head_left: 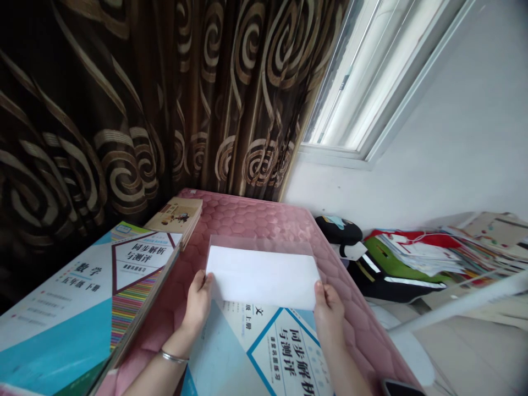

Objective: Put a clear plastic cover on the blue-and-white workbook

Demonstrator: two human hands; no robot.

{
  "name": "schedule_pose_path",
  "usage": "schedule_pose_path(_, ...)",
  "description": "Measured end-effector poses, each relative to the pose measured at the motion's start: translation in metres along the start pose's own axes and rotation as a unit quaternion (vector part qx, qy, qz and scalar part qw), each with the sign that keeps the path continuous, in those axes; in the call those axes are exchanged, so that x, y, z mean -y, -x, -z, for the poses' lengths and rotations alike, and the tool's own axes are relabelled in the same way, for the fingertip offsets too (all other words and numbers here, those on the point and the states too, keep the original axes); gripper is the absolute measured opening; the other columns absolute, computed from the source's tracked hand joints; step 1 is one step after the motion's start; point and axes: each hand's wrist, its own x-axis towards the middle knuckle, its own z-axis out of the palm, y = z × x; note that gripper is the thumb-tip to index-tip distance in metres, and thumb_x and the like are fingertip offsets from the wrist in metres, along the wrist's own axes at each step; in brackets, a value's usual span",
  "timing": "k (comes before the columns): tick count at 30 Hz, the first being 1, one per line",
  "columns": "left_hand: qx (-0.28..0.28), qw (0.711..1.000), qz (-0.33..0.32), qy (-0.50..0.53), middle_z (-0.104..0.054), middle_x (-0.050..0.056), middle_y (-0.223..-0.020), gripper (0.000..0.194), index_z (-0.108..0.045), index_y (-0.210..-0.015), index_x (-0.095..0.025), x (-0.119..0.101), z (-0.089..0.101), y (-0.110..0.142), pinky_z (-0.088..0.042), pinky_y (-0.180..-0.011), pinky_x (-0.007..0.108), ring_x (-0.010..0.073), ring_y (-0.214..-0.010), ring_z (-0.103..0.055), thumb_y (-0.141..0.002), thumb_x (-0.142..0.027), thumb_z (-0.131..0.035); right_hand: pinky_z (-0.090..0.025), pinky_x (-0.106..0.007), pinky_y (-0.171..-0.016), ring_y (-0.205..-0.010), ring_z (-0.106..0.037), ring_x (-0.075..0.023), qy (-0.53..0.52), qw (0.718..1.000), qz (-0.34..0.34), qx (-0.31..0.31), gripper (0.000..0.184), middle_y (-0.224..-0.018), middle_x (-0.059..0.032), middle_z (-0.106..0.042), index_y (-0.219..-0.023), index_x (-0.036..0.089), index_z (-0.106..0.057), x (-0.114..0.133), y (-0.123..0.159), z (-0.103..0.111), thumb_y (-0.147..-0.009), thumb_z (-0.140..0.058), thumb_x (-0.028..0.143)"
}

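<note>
A blue and white workbook [264, 352] lies on the pink quilted table [247, 220] in front of me. Over its top edge sits a clear plastic cover sheet with a white paper flap [264, 275]. My left hand [198, 302] pinches the flap's left edge, thumb on top, with a silver bracelet on the wrist. The flap's right edge is gripped by my right hand [330, 313], its fingers curled over it.
A stack of blue and white workbooks [91, 297] lies at the left, with a small tan book [177, 215] behind it. A dark swirl-patterned curtain [144, 99] hangs behind the table. Right of the table are a black bag [371, 264], piled papers [433, 253] and a window [371, 82].
</note>
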Motion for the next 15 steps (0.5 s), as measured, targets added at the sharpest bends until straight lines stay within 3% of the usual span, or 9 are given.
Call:
schedule_pose_path(7,-0.021,1.0,0.008,0.009,-0.042,-0.004,-0.06,0.038,-0.045,-0.059,-0.021,-0.0046,-0.0008,0.0012,-0.031,-0.053,0.023,0.0112,-0.057,-0.037,-0.066,-0.052,-0.067,-0.035,-0.029,-0.055,-0.057,-0.043,-0.016,0.01,1.0,-0.013,0.003,0.049,-0.055,0.0028,-0.045,-0.057,0.024,-0.039,-0.0003,0.0007,-0.0003,-0.083,-0.045,0.065)
schedule_pose_path(15,-0.024,1.0,-0.004,-0.019,-0.041,-0.005,-0.061,0.046,-0.045,-0.063,-0.021,-0.0005,-0.0012,0.0002,-0.032,-0.053,0.023,0.0111,-0.058,-0.037,-0.07,-0.063,-0.062,-0.04,-0.029,-0.059,-0.065,-0.052,-0.0192,-0.05,0.999,-0.012,-0.001,0.042,-0.065,0.0007,-0.059,-0.073,0.022,-0.057,-0.0074,0.0,-0.0024,-0.079,-0.051,0.064)
